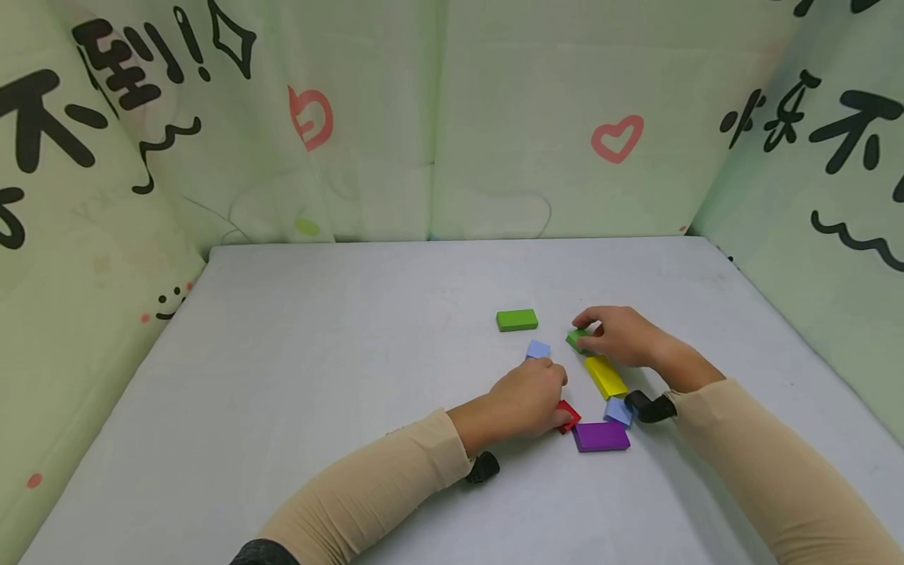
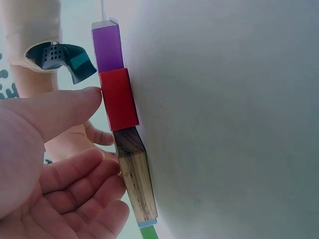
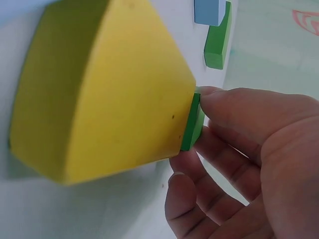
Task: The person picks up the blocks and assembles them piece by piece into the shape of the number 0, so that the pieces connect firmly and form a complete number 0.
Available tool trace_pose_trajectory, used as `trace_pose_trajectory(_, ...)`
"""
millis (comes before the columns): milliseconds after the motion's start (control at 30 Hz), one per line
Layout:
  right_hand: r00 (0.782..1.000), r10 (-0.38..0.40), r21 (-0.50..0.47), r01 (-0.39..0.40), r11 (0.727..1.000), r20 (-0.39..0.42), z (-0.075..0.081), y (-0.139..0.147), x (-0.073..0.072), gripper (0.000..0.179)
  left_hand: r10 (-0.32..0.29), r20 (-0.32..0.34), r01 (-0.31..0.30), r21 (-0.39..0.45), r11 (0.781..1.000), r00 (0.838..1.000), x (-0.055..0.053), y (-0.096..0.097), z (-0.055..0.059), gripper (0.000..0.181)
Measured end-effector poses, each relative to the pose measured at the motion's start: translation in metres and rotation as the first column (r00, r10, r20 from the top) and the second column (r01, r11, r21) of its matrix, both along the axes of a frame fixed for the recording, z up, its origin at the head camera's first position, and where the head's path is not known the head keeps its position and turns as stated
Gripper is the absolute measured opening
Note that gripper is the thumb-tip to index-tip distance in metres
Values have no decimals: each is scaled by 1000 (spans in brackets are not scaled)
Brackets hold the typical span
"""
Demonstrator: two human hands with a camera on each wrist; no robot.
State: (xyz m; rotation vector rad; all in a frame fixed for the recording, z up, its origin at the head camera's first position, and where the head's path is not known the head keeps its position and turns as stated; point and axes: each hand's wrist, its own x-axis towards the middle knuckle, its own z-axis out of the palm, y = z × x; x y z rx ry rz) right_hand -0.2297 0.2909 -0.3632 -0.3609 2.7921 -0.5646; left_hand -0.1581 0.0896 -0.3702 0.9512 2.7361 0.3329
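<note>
My left hand lies along the blocks, its thumb at a red block and its loosely bent fingers beside a natural wood block, which the hand hides in the head view. A purple block adjoins the red one. My right hand pinches a small green block between thumb and fingers, against the end of a yellow block. One light blue block shows just beyond my left hand; another light blue block sits between the yellow and purple ones.
A longer green block lies farther back on the white table. Pale green printed curtains enclose the back and both sides. Black wrist devices hang under both sleeves, the right one close to the light blue block.
</note>
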Motion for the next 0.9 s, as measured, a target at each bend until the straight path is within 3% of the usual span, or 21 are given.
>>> trace_pose_trajectory(900, 1000, 2, 9, -2, 1000, -2, -1, 3, 6, 39, -3, 0, 3, 7, 1000, 1000, -1, -1, -2, 44)
